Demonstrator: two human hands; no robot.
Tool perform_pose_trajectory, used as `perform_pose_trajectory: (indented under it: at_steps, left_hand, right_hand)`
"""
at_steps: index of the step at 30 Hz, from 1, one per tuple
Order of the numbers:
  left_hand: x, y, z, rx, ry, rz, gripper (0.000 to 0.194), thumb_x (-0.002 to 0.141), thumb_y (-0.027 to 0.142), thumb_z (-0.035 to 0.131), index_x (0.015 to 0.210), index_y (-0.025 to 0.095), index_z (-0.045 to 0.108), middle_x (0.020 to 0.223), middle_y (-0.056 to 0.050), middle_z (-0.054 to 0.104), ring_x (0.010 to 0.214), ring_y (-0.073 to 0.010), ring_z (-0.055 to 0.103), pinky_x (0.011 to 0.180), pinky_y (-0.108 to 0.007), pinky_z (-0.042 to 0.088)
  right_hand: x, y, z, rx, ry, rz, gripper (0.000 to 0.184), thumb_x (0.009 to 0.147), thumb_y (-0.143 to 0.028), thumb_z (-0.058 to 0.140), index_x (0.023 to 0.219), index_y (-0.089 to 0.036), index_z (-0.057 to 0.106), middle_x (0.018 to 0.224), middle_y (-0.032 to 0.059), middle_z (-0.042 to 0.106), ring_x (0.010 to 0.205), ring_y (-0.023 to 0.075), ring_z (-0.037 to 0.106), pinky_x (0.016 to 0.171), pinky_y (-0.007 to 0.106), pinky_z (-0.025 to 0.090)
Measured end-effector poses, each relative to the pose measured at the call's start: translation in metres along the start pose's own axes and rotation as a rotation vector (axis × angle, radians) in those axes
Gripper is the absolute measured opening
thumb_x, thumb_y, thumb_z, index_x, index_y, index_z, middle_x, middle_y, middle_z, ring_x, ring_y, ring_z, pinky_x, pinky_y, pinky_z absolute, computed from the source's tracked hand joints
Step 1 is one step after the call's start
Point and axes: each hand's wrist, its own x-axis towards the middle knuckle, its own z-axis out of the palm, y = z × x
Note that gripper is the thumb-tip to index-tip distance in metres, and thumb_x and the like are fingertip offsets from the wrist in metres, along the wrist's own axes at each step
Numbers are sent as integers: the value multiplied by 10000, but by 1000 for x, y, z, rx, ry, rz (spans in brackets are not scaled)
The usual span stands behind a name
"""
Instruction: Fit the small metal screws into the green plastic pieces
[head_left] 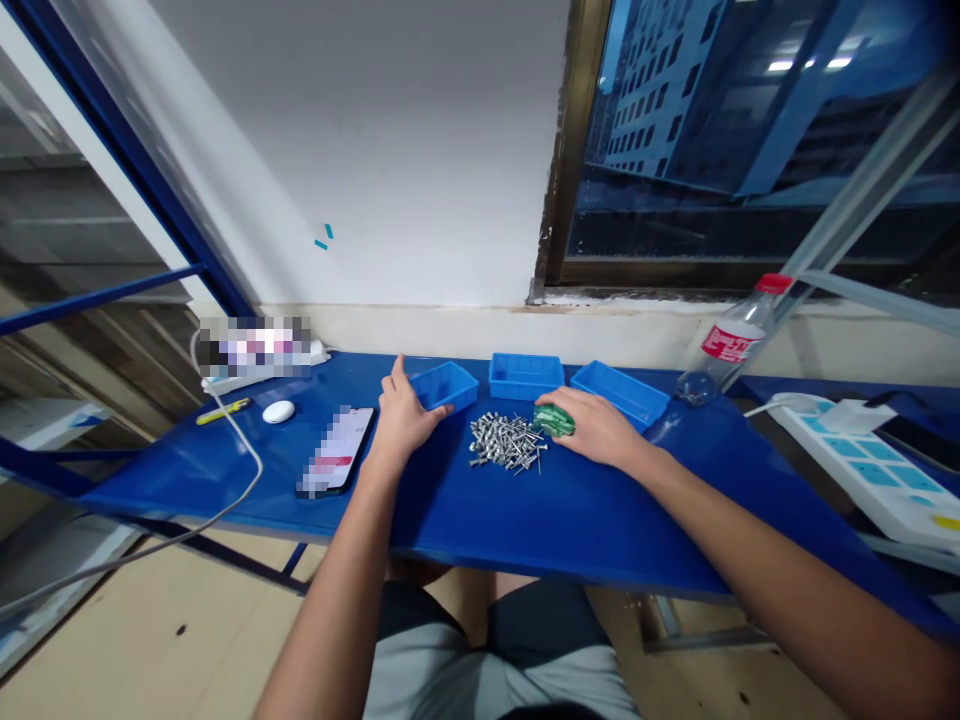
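The rectangular blue plastic left tray (pixel 453 388) is positioned at the far side of the blue tabletop (pixel 480 510), angled, with its left end partly covered by the left hand (pixel 406 412). The left hand is spread, with the index finger pointing toward the far side and the thumb extended to the right along the near side of the tray; whether the hidden fingers grip the tray wall cannot be told. The right hand (pixel 589 425) is closed around a small, rounded green object with pale markings (pixel 555 419), the fingers covering part of its upper surface. The object is located at the right edge of a loose pile of silver metal screws or nails (pixel 508 443), which lies on the tabletop between the hands. The rectangular blue plastic middle tray (pixel 526 376) is seated beyond the pile, near the wall. The rectangular blue plastic right tray (pixel 628 396) is set at an angle beyond the right hand. A clear plastic bottle with a red cap and a red-and-white label (pixel 731 347) is located to the right of the trays, tilted to the right. To the left of the left hand lies a dark-edged smartphone with a lit screen (pixel 339 452). Farther left are a white oval object (pixel 278 411) and a slender yellow object (pixel 223 411). A white power strip with blue panels (pixel 874 465) is located at the far right of the scene.
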Motion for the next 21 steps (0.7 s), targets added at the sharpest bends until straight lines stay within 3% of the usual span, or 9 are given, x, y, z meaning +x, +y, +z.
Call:
perform_pose_trajectory:
  at_steps: [3,6,7,9,12,15,21]
  left_hand:
    - [-1,3,1,60,-8,-24,1199,693,398,910,1624,179,187,1463,-256,432,1445,-527,396,1154,-706,357]
    - [-10,16,-2,155,107,72,1062,702,403,908,1574,205,334,1584,-256,350,1547,-599,94,1168,-832,184]
    - [-14,23,-3,147,154,156,940,763,404,864,1547,211,385,1600,-238,351,1567,-567,66,1193,-816,169]
    - [-24,40,-3,74,174,346,665,906,376,728,1498,231,459,1574,-187,428,1591,-458,155,1245,-723,240]
    - [-40,63,5,-52,-44,590,476,1006,368,595,1459,241,521,1491,-136,546,1538,-344,363,1255,-590,360]
    - [-53,75,18,-49,-223,697,531,1008,434,595,1492,228,520,1556,-139,510,1555,-346,343,1276,-573,342]
    - [-59,75,30,-3,-309,740,519,1035,413,542,1520,233,504,1597,-126,480,1577,-345,300,1283,-595,311]
  right_hand:
    - [3,-7,8,25,76,45,479,880,-272,718,1346,-254,609,1296,89,688,1170,298,667,983,450,555]
    - [4,-14,11,41,134,88,481,935,-413,698,1375,-247,597,1308,107,670,1208,311,641,1037,477,538]
    - [4,-15,11,50,132,89,491,945,-450,688,1383,-249,593,1319,109,663,1225,313,631,1059,483,528]
    - [2,-18,8,68,104,82,509,957,-509,669,1396,-264,589,1350,107,647,1259,319,612,1096,498,508]
    - [-4,-20,1,81,18,71,550,968,-563,635,1444,-297,564,1441,106,599,1349,340,561,1152,539,465]
    - [-14,-19,-4,74,-54,52,633,978,-563,615,1540,-308,475,1542,108,525,1448,345,475,1202,548,418]
    - [-30,-21,-7,16,-85,33,860,911,-612,682,1636,-318,325,1647,96,416,1517,353,383,1234,554,384]
